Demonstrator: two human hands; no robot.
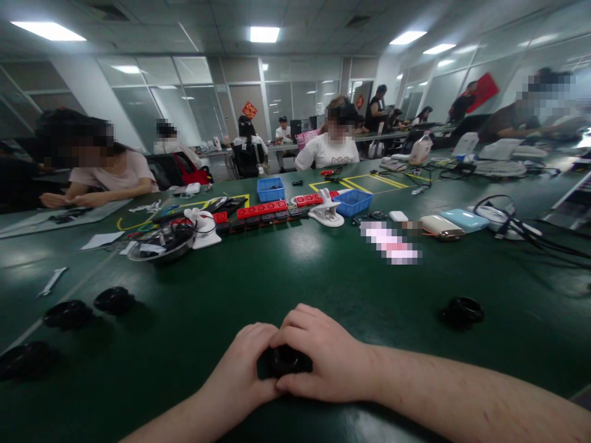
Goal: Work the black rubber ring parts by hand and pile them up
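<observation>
Near the front of the green table [221, 283], both hands close around one glossy black ring-shaped part [287, 362]. My right hand [321, 357] curls over it from the right, thumb in front and fingers behind. From the left, my left hand [252, 360] wraps its side, thumb toward me. The fingers of the two hands meet at the part's back and front edges. Much of the part is covered by them. A similar black part [463, 312] lies farther right. At the left lie three more: one black part [114, 299], another black part [68, 314] and a third black part [28, 360].
A wrench [52, 282] lies at the left. Behind it stands a metal bowl [159, 249] of small items. Red blocks [261, 209], a white stand [326, 209] and blue bins [353, 201] line the middle. Cables [521, 224] lie right; people sit beyond.
</observation>
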